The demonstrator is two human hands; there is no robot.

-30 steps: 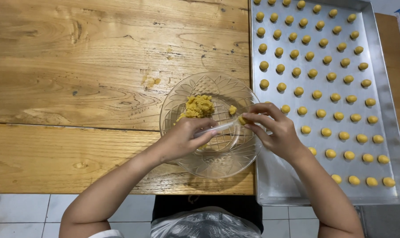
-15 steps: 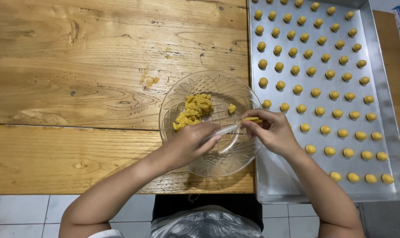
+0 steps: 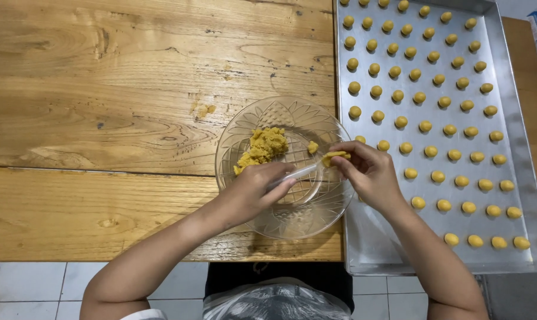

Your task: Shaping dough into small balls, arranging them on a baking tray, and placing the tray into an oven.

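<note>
A patterned clear glass bowl [image 3: 244, 127] sits on the wooden table and holds a lump of yellow dough [image 3: 262, 148]. Over its near side, my left hand [image 3: 253, 189] grips a clear plastic spoon [image 3: 301, 173]. At the bowl's right rim, my right hand [image 3: 369, 172] pinches a small piece of dough [image 3: 334, 157] off the spoon's tip with its fingertips. A metal baking tray [image 3: 514, 142] on the right carries several rows of small yellow dough balls [image 3: 425, 126].
The wooden table [image 3: 102, 118] stretches left of the bowl, with a few dough crumbs [image 3: 203, 109] on it. The table's near edge lies just below the bowl, with tiled floor [image 3: 31, 290] beyond. A clear plastic bag [image 3: 274, 302] rests at my lap.
My hands have come closer together over the bowl's right side. The spoon now points at my right fingers, which pinch a dough piece from it.
</note>
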